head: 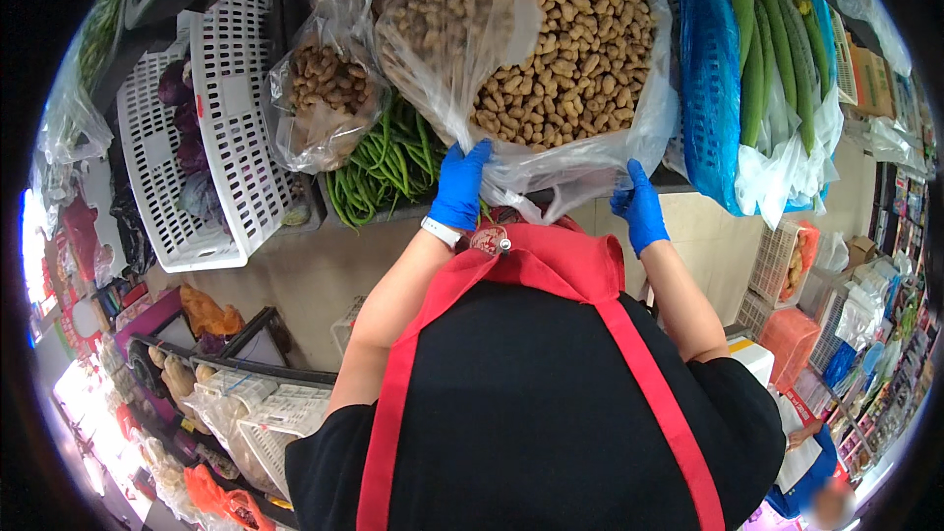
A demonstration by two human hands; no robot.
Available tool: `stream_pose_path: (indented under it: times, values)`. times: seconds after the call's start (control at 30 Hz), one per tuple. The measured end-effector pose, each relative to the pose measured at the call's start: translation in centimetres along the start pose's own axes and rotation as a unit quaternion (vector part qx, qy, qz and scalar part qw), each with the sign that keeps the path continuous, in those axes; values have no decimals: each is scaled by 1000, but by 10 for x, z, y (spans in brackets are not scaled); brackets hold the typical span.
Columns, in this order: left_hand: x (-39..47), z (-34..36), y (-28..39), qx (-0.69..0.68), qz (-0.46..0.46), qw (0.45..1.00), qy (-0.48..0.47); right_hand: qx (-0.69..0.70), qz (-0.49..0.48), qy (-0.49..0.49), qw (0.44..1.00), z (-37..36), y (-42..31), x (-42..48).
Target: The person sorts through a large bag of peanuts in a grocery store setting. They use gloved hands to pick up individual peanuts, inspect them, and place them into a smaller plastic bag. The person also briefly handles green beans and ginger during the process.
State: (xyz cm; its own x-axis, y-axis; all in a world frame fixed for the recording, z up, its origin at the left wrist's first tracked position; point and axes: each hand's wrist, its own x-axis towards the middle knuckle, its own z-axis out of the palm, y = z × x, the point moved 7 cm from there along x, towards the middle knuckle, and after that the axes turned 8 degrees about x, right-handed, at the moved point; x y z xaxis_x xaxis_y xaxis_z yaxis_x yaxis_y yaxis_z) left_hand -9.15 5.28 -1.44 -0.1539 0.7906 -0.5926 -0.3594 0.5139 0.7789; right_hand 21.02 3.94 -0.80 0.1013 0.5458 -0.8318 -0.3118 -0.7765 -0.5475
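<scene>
A large clear plastic bag [649,118] holds a heap of unshelled peanuts [568,66], its left part covered by a fold of film. My left hand [463,184], in a blue glove, grips the gathered film at the bag's near left edge. At the near right edge my right hand [639,206], also blue-gloved, pinches the rim between thumb and fingers. Green beans [391,166] lie left of my left hand, with a smaller clear bag of peanuts [332,88] behind them.
White perforated crates [236,103] with purple vegetables stand at left. At right, a blue-lined crate [708,88] holds long green gourds [785,51]. Behind me are a rack with baskets [287,413] and stacked crates [789,346]. Another person [811,464] is at the lower right.
</scene>
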Motion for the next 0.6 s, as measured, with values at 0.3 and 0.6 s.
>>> stream_pose_path:
  times: [0.3, 0.6]
  values:
    - [-31, -12, 67, 348, 328, 849, 224, -430, -520, -98, 732, 98, -102, -71]
    - [17, 106, 119, 834, 409, 367, -50, -722, -466, -28, 510, 79, -89, 12]
